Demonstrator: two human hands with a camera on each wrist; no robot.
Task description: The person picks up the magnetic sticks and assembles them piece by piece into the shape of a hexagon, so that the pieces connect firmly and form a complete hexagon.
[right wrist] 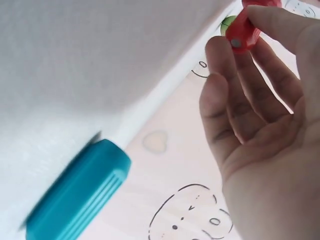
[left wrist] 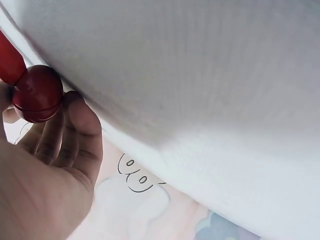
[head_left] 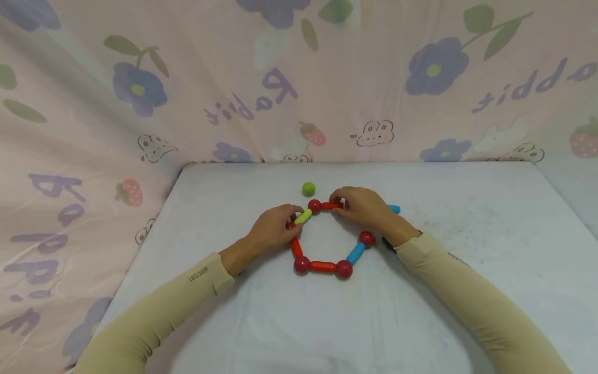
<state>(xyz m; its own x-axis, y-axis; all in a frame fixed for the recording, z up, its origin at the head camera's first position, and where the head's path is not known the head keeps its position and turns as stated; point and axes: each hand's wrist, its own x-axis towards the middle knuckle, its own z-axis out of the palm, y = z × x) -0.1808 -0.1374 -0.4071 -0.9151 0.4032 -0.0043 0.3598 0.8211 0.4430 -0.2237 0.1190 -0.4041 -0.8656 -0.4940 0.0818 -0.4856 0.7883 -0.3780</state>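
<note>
On the table lies a partly joined ring of red balls and coloured magnetic rods. My left hand (head_left: 274,227) holds a red ball (left wrist: 39,92) at the ring's left side, beside a yellow-green rod (head_left: 303,216). At the far side my right hand (head_left: 363,208) pinches a red rod (right wrist: 244,31) whose other end meets a red ball (head_left: 314,206). A grey metal tip shows on the rod's near end. Nearer me are two red rods, more red balls and a blue rod (head_left: 356,253) ending at a red ball (head_left: 366,239).
A green ball (head_left: 308,188) sits behind the ring. Another blue rod (right wrist: 77,192) lies loose to the right, partly hidden by my right hand in the head view. The white table (head_left: 280,322) meets a patterned cloth (head_left: 299,93) at its back and left edges.
</note>
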